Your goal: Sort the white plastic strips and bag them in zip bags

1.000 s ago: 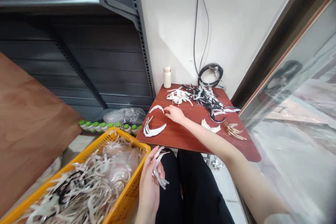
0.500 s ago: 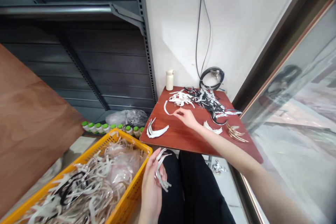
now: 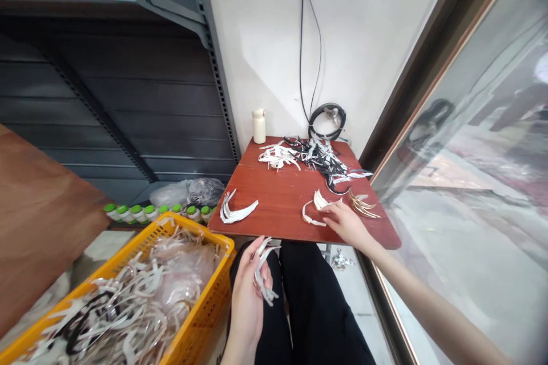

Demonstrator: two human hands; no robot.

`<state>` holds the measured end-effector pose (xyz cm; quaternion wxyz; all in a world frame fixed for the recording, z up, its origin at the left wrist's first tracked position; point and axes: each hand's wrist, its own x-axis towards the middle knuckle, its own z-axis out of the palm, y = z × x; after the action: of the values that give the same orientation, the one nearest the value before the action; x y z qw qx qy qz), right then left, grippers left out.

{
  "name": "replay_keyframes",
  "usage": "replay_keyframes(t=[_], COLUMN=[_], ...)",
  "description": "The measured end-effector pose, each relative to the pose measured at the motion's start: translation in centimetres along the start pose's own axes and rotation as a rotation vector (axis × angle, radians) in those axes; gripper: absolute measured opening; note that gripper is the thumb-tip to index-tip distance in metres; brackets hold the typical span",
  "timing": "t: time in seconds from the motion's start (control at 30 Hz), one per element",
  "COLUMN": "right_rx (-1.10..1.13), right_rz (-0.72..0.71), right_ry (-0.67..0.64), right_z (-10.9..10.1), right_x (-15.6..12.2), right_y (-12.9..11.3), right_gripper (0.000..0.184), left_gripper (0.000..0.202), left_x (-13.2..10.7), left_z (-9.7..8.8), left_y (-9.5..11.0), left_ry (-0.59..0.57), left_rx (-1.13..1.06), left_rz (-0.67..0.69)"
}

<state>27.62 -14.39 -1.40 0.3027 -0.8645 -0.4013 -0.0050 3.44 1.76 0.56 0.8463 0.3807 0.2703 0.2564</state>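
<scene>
Above my lap, my left hand [image 3: 253, 285] is closed around a small bunch of curved whitish strips [image 3: 265, 276]. My right hand [image 3: 345, 222] is at the table's front right, its fingertips pinching the end of one curved white strip [image 3: 311, 220]. Just beside that strip lies a small stack of white curved strips [image 3: 320, 201], partly hidden by my fingers. To the right sits a bundle of gold-coloured curved strips [image 3: 363, 205]. Another white stack [image 3: 237, 214] rests near the table's left front corner.
On the red-brown table [image 3: 274, 185], a white pile [image 3: 279, 155] and a black-and-silver pile [image 3: 321, 157] lie at the back, near a cream bottle [image 3: 259, 126]. A yellow crate [image 3: 216, 274] full of strips stands at left. Green-capped bottles [image 3: 137, 213] line the floor by the shelving.
My right hand has carried the white strip from the table's middle to the small white stack at right. My left hand still holds its bunch. The view has shifted right.
</scene>
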Motion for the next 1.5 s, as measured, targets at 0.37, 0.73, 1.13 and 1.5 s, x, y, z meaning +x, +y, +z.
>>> replay_keyframes(t=[0.37,0.73,1.13,1.5], right_rx=[-0.210,-0.188,-0.289,-0.241], right_rz=[-0.147,-0.125,-0.088,-0.210], right_ry=[0.081,0.165,0.230,0.241], right_z=[4.6,0.8,0.8,2.9], right_x=[1.6,1.6,2.4,2.7], right_y=[-3.7,0.3,2.6,3.3], right_gripper=[0.013,0.010,0.024,0.020], left_gripper=[0.046,0.049,0.046,0.045], left_x=[-0.4,-0.1,0.2,1.0], left_z=[0.3,0.7,0.0,-0.4], left_y=[0.2,-0.2,-0.2,-0.5], left_ry=[-0.007,-0.024,-0.004,0.014], left_rx=[0.010,0.022,0.020,-0.012], left_rz=[0.016,-0.012,-0.014,-0.023])
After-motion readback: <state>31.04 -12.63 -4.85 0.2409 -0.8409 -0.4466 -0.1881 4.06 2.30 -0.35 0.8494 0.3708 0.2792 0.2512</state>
